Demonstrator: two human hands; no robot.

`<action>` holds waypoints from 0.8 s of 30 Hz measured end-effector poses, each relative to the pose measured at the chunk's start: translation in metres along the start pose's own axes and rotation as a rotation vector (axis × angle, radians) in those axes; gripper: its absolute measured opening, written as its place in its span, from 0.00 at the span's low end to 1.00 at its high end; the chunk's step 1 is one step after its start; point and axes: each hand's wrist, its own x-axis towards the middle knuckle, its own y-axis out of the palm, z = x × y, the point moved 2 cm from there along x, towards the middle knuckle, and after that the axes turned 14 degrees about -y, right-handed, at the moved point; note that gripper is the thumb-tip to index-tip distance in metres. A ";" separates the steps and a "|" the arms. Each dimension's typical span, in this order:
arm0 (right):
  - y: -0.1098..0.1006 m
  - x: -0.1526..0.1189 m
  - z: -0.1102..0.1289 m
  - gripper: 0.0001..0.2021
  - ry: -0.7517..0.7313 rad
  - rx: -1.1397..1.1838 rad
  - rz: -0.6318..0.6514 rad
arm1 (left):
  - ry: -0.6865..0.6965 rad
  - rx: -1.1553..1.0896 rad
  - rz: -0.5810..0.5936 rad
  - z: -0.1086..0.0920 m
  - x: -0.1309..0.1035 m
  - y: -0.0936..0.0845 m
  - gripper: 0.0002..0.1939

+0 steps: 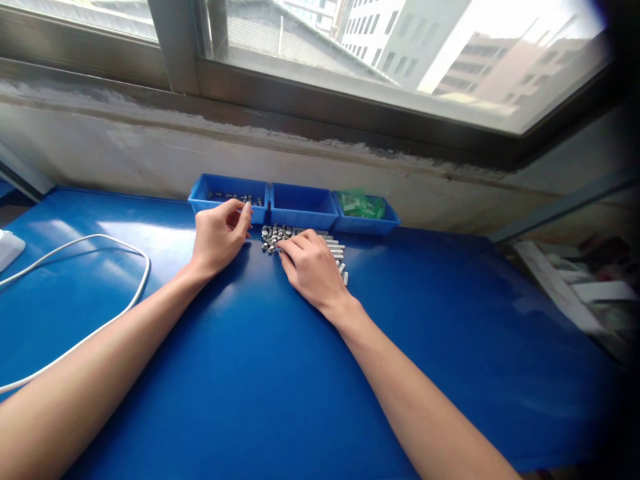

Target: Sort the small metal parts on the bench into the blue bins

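My left hand (220, 235) rests on the blue table (260, 373) just in front of the left blue bin (200, 195), fingers curled with thumb and forefinger pinched; whether something small is between them is too small to tell. My right hand (311, 267) lies palm down over a pile of small silver metal parts (274, 235), its fingertips touching them. More silver pieces (340, 252) show past its knuckles.
Three blue bins stand against the wall: the left holds small metal parts, the middle one (303, 215) looks empty, the right one (367, 223) holds green bags. A white cable (125, 310) loops at the left. A window is above.
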 end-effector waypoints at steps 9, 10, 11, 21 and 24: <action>-0.005 0.000 -0.003 0.07 0.079 0.091 -0.232 | 0.190 0.170 0.053 -0.006 -0.007 0.002 0.16; -0.006 0.000 -0.003 0.08 0.107 0.138 -0.283 | 0.199 0.173 0.062 -0.006 -0.007 0.002 0.15; -0.008 0.001 -0.004 0.08 0.138 0.196 -0.324 | 0.210 0.178 0.069 -0.006 -0.007 0.002 0.15; -0.006 -0.001 -0.012 0.10 0.529 0.828 -0.502 | 0.323 0.223 0.108 -0.011 -0.012 0.003 0.15; -0.006 -0.003 -0.015 0.11 0.598 0.945 -0.573 | 0.338 0.232 0.112 -0.013 -0.013 0.003 0.14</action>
